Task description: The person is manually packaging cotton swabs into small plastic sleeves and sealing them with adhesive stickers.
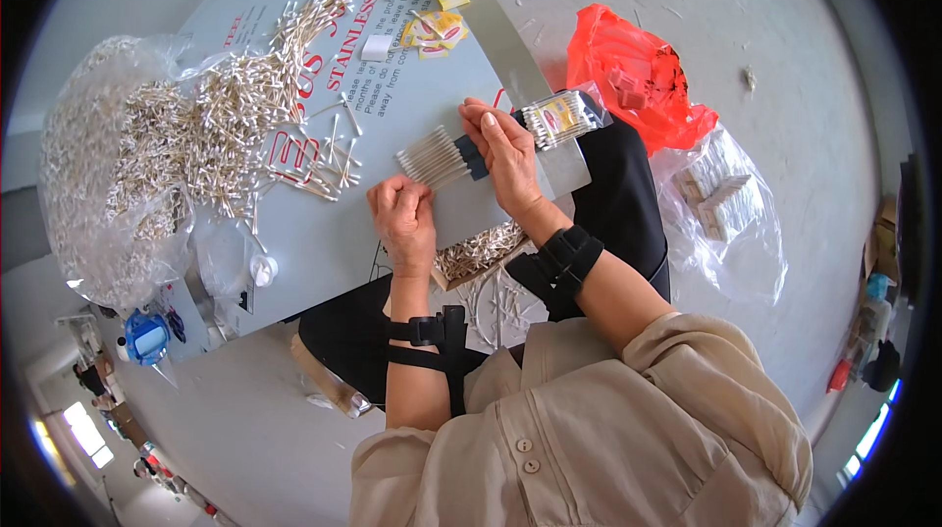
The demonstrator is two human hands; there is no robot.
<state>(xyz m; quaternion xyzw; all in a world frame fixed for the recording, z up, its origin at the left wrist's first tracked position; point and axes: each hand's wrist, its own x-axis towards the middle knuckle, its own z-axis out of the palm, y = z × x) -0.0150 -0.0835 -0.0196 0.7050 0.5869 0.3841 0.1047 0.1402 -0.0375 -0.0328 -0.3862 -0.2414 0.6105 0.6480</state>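
Note:
A row of cotton swabs (432,156) lies lined up side by side on a grey printed board (314,233). My right hand (505,149) presses down on the right end of that row, over a dark strip. Just behind it lies a filled clear packet of swabs (557,120). My left hand (402,218) rests curled on the board just below the row, its fingers closed; whether it holds anything is hidden. A loose heap of cotton swabs (235,120) spreads over the board's left part.
A large clear bag of swabs (98,164) lies at the left. Yellow labels (437,26) sit at the board's far end. A red plastic bag (638,76) and a clear bag with small boxes (721,203) lie on the floor at right. A tray of swabs (481,252) rests on my lap.

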